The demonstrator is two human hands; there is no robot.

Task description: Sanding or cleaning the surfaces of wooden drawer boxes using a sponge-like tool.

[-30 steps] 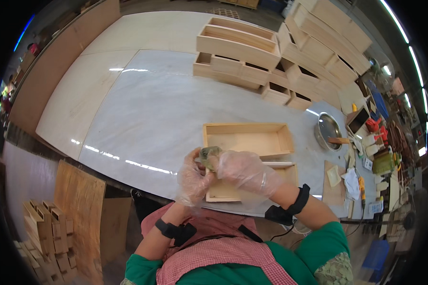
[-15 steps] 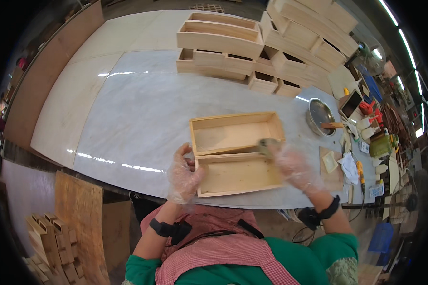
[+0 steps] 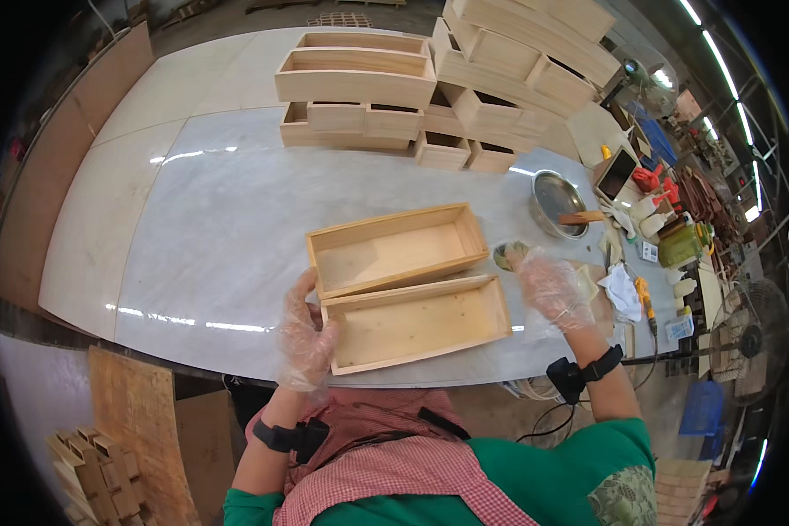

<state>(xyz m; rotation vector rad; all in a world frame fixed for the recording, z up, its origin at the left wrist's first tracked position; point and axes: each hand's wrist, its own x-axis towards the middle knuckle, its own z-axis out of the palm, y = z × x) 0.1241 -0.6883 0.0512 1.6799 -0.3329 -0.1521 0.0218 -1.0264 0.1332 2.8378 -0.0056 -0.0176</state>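
Two open rectangular wooden boxes lie one beyond the other on the table, the far box and the near box. They touch at the left and a narrow gap widens between them to the right. My left hand, in a clear plastic glove, grips the left end of the near box, thumb at its rim; its fingertips reach the far box's corner. Right of both boxes, my gloved right hand holds a greenish-grey pad in its fingers, apart from the wood. Its exact kind is unclear.
Stacked wooden boxes stand at the back. A metal bowl with a wooden-handled tool sits at the right. Beyond my right hand are a white cloth, an orange-yellow power tool, bottles and a fan.
My right hand has drawn the pad away from the boxes' right part, out to the right of them. My left hand stays at the left end. The whole view has shifted.
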